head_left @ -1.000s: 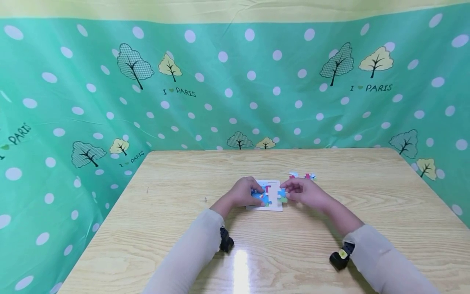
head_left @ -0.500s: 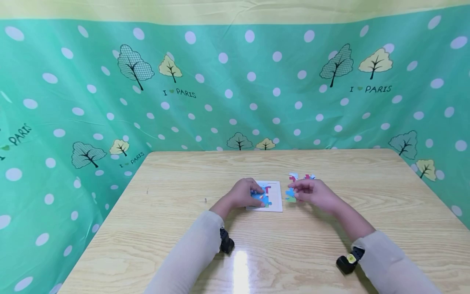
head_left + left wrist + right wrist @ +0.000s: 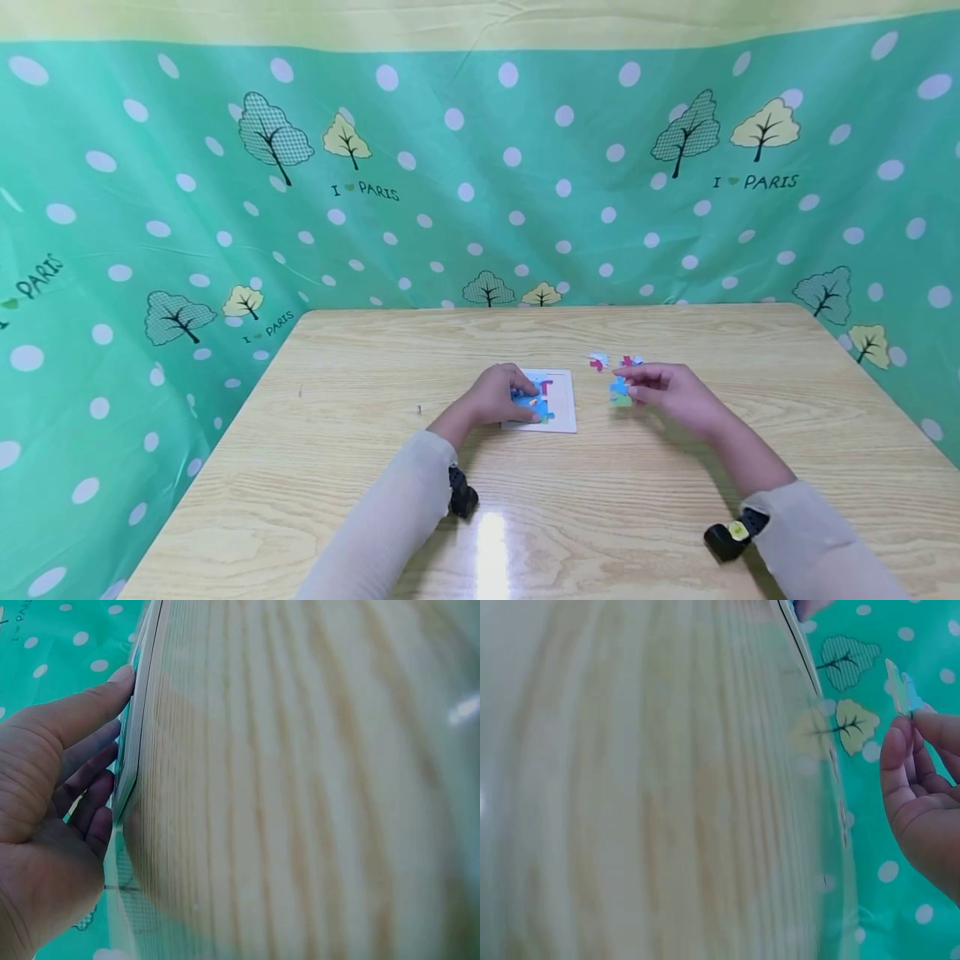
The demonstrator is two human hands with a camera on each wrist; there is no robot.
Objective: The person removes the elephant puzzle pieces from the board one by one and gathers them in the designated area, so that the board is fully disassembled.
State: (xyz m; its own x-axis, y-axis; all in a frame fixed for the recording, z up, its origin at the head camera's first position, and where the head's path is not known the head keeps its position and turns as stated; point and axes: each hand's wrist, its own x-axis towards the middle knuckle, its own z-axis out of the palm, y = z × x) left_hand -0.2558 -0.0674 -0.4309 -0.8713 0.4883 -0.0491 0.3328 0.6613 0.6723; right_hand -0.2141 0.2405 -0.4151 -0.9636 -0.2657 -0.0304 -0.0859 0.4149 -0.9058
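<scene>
My right hand (image 3: 678, 398) pinches a blue and green jigsaw piece (image 3: 619, 390) between thumb and fingertips, raised off the table. The right wrist view has the same piece (image 3: 902, 691) seen nearly edge-on above the fingers. My left hand (image 3: 497, 395) rests on the left part of a white-framed puzzle board (image 3: 564, 408), its thumb and fingers touching the board. Blue joined pieces (image 3: 542, 400) with a bit of red lie in the board, partly under that hand; bare white shows on its right side. From the left wrist, the thumb and relaxed fingers lie along the board's edge (image 3: 133, 769).
Beyond the right hand lie loose jigsaw pieces, one white and red (image 3: 598, 361) and another (image 3: 630, 361) partly near the fingers. The wooden table (image 3: 337, 467) ends at a green dotted curtain (image 3: 420, 167) behind. Each wrist carries a black camera (image 3: 726, 542).
The right hand has moved to the right, away from the board, carrying the blue and green jigsaw piece. The left hand has stayed in place on the board.
</scene>
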